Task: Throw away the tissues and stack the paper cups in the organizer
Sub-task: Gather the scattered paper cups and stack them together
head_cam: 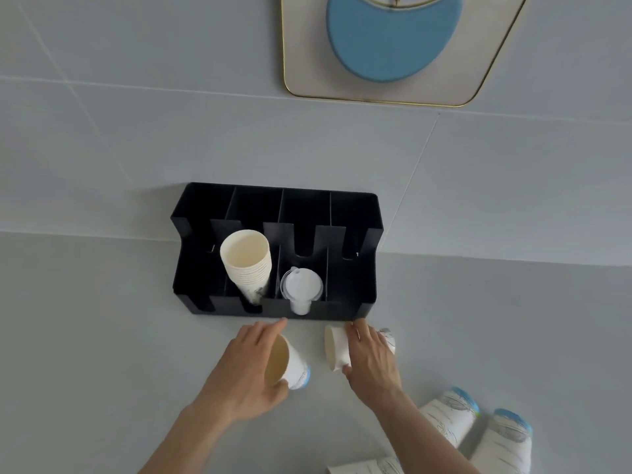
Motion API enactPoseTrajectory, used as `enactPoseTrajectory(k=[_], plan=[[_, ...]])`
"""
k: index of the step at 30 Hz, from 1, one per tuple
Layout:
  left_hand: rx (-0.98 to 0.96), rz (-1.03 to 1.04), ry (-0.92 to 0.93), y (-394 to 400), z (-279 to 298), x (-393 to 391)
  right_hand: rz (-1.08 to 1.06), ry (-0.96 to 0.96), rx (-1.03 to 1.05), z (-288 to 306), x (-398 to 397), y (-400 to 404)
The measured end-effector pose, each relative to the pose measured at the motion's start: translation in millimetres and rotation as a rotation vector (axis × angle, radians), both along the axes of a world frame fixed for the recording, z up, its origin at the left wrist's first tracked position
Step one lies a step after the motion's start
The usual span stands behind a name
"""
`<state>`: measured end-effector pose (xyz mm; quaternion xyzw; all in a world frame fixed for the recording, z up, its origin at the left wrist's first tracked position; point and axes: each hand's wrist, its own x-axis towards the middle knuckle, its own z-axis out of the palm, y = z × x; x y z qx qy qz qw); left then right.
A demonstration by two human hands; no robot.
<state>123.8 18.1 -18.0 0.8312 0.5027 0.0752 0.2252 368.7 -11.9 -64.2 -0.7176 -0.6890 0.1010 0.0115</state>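
since each hand already has a paper cup, the step in hand looks like nesting one into the other before adding them to the stack, and it will go best if both cups point the same way, mouth to base, and slide in straight rather than at an angle, which could crease a rim. the left hand (249, 367) is curled round a cup (290, 369) lying on its side just in front of the black organizer (355, 213), fingers over the top and thumb underneath, its open mouth turned toward the palm. the right hand (371, 362) is clasped over a second cup (337, 348), also on its side just in front of the organizer, mouth facing left; something patterned shows past the knuckles, and i cannot tell whether it is that cup's base or another cup.

the organizer stands against the wall on the grey counter (85, 354), with four compartments. counting from its left end, the first looks empty, the second holds a leaning stack of cups (246, 265), the third holds a pile of clear lids (301, 289), and the fourth looks empty. the pair should go onto that stack, pressed down gently so it does not tip further.

well in front of the organizer, to its right, more loose cups (451, 419) lie on the counter. no tissues are in view.
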Motion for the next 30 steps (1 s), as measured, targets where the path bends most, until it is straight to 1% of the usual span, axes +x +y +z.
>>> enactPoseTrajectory(k=[5, 7, 9, 11, 15, 17, 19, 22, 27, 30], plan=[[0.045, -0.021, 0.021, -11, -14, 17, 0.006, -0.020, -0.001, -5, 0, -8], [0.033, 0.015, -0.029, -17, -23, 15, -0.016, 0.022, 0.008, -6, 0, -11], [0.003, 0.063, -0.107, -22, -30, 12, -0.045, 0.102, 0.069, 1, 1, -13], [-0.045, 0.104, -0.188, -25, -34, 10, -0.084, 0.247, 0.157, 14, -1, -14], [-0.092, 0.184, -0.282, -31, -37, 8, -0.174, 0.629, 0.386, 55, -17, -16], [-0.097, 0.210, -0.315, -34, -39, 8, -0.164, 0.797, 0.433, 76, -27, -15], [-0.125, 0.243, -0.361, -38, -42, 8, -0.106, 0.902, 0.425, 92, -37, -17], [-0.175, 0.289, -0.415, -44, -44, 9, -0.014, 0.931, 0.391, 101, -50, -22], [-0.187, 0.333, -0.508, -48, -46, 7, 0.029, 0.789, 0.237, 85, -63, -36], [-0.178, 0.306, -0.506, -49, -47, 0, 0.062, 0.728, 0.163, 70, -65, -45]])
